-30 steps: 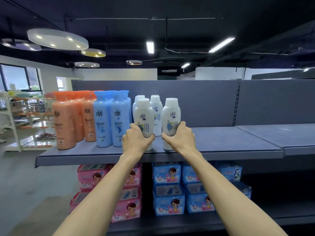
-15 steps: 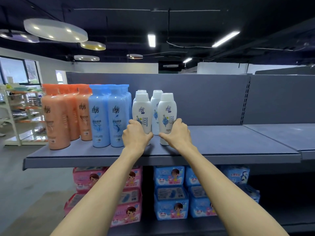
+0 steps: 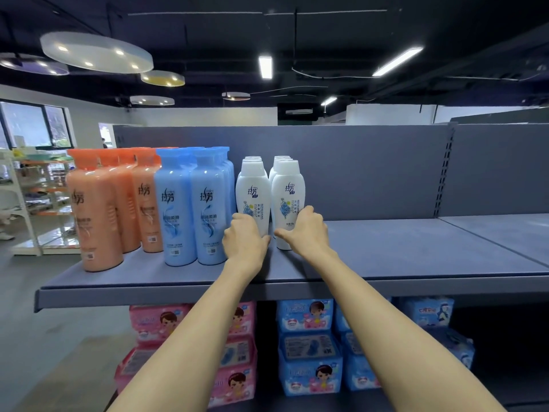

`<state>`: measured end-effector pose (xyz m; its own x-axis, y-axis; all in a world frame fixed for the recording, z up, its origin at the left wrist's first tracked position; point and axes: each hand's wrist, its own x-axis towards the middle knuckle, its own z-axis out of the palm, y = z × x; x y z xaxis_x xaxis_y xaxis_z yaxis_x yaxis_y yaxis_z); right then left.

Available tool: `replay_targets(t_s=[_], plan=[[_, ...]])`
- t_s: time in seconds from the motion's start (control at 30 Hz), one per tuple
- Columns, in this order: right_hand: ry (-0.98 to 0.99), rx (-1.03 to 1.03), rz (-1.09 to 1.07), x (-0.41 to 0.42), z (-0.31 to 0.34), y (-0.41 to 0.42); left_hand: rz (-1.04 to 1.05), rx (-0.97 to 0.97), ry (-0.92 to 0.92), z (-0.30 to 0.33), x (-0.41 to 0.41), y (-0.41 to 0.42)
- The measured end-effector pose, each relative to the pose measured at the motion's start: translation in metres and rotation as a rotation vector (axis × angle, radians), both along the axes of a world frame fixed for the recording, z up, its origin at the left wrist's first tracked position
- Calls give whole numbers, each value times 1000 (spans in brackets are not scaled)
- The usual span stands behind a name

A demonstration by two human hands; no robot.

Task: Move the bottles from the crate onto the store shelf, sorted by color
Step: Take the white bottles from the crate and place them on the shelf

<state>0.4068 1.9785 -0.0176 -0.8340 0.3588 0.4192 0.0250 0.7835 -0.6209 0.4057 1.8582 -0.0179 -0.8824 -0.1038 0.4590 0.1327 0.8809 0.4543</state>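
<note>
On the grey store shelf stand several orange bottles at the left, several blue bottles beside them, and white bottles to their right in two rows. My left hand grips the base of the front-left white bottle. My right hand grips the base of the front-right white bottle. Both bottles stand upright on the shelf, close together, with more white bottles behind them. The crate is out of view.
The shelf's right half is bare up to the grey back panel. Below, pink packs and blue packs fill the lower shelf. Another shelving unit stands far left across the floor.
Both hands have pushed the two front white bottles back along the shelf toward the rear ones. The camera has come closer to the shelf.
</note>
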Motion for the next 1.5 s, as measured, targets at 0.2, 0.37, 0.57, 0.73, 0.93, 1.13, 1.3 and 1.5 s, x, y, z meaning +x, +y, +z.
replay_targets(t_s=[0.2,0.37,0.57,0.73,0.93,1.13,1.3,1.5], plan=[[-1,21,-11,-11,-1,-3,5,-10,-14,0,-17,4],[22,69,-27,-17,-5,-1,24,-12,-16,-1,-26,6],[-7,43,-15,-12,-2,-6,17,-1,-40,2,-16,7],[-41,37,14,9,4,-8,-33,-83,-86,6,4,0],[-34,270,-15,36,12,-11,-116,-291,65,11,31,-7],[-63,398,-13,68,14,-3,-174,-368,141,13,59,-17],[-69,399,-21,93,13,-3,-226,-398,165,10,89,-22],[60,271,-2,137,-14,4,-259,-444,174,-2,122,-27]])
